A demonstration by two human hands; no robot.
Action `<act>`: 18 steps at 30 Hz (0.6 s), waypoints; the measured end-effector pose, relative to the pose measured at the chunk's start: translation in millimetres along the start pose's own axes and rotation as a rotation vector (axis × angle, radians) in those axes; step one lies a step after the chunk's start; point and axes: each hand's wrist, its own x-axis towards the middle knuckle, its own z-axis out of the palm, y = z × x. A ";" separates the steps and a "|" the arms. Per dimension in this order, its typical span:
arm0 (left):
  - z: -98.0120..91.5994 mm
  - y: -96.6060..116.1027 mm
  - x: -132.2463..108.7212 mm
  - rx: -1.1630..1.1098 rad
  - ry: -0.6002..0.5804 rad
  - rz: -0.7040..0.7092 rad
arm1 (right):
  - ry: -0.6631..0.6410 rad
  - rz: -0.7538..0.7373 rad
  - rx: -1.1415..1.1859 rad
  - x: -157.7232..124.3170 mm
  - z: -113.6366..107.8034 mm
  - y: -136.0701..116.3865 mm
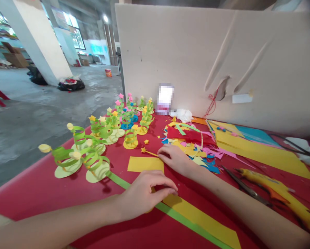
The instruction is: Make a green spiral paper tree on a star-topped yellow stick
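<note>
My right hand (174, 158) is closed, its fingertips pinched at the end of a thin yellow paper strip with a star (150, 152) at its far tip. Nearer to me, my left hand (148, 190) is curled with thumb and forefinger together. A bit of yellow shows under its palm, but what it holds is mostly hidden. Beneath that hand run a long green paper strip (188, 221) and a yellow paper strip (206, 218). A yellow paper rectangle (141, 164) lies between the hands. Beside the star strip is a small loose yellow star (146, 141).
Several spiral paper ornaments on round bases (97, 171) stand at the left. Paper scraps (196, 150), yellow sheets (261, 147), scissors (248, 188) and a yellow glue gun (276, 190) lie at the right. A white panel (170, 45) rises behind the red table (92, 211).
</note>
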 end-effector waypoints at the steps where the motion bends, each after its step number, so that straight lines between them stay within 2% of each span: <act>1: 0.1 0.0 -0.1 -0.001 0.000 0.001 | -0.001 0.003 -0.005 0.4 -0.2 -0.3; 11: 0.4 -0.7 1.0 -0.001 -0.008 -0.004 | 0.031 0.054 -0.081 0.0 -2.9 -8.9; 15: 1.2 -3.2 0.2 0.006 -0.011 0.008 | 0.147 0.098 -0.151 1.2 -10.3 -12.4; 18: 2.3 -5.1 0.7 -0.001 -0.015 0.022 | 0.272 0.171 -0.248 14.7 -26.2 -2.6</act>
